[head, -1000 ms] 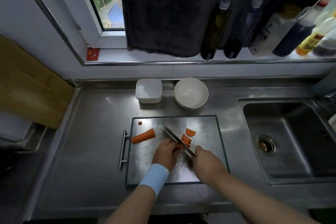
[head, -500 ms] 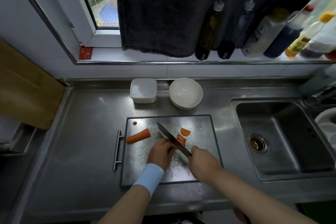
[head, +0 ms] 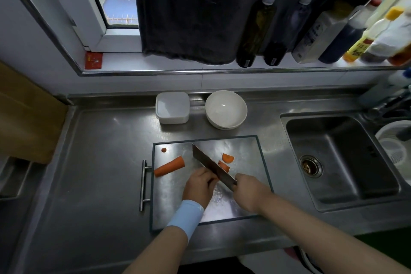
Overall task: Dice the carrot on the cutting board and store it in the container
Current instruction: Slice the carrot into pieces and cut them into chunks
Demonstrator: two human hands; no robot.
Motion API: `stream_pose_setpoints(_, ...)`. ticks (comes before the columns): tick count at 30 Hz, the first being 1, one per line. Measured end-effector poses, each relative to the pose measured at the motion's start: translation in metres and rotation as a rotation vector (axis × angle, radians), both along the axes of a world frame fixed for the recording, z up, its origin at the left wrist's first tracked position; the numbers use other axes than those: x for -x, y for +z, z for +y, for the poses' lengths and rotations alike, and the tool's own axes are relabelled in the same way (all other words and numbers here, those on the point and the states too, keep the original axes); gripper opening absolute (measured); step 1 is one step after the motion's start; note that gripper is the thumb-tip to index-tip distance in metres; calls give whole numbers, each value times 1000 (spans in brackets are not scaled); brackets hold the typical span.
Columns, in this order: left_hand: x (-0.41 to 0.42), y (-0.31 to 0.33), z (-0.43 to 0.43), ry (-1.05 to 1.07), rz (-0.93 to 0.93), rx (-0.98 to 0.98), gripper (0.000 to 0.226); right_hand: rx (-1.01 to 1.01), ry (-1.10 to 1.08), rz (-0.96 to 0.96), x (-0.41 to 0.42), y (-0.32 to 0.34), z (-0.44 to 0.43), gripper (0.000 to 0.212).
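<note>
Head view: right hand point(head: 249, 193) grips knife point(head: 211, 164), left hand point(head: 200, 184) holds carrot piece point(head: 215, 180); mid-slicing, I'd say, next cut must clear that hand

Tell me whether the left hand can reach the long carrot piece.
Probably yes: the long carrot piece lies beside the left hand on the cutting board, nothing between, though that hand holds a carrot stub.

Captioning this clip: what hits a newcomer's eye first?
The broad knife, gripped by the right hand, slants across the middle of the steel cutting board, the left hand holding a carrot piece beside its blade. Cut slices lie just past the blade, a long carrot stub lies at the board's left, and the white container sits behind the board beside a bowl.
</note>
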State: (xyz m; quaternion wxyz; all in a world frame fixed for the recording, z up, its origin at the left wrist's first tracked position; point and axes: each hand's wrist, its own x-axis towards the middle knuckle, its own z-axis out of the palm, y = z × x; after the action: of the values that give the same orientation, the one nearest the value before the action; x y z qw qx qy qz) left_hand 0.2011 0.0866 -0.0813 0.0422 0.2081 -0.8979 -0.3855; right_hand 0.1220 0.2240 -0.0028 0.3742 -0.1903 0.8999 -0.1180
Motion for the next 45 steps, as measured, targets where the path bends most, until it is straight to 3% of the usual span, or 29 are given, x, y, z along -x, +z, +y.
stream_pose_setpoints(13, -4, 2, 4, -57, 7, 82, 16, 85, -14, 38, -4, -15, -7, 14)
stream_pose_setpoints(20, -4, 14, 9, 61, -55, 53, 14, 85, 38, 109, -7, -14, -2, 7)
stream_pose_setpoints(31, -1, 17, 11, 79, -125, 70, 17, 72, 75, 147, -27, 0, 22, 6)
stream_pose_setpoints(45, -3, 13, 12, 90, -96, 72, 15, 23, 85, -6, -7, -2, 16, 12)
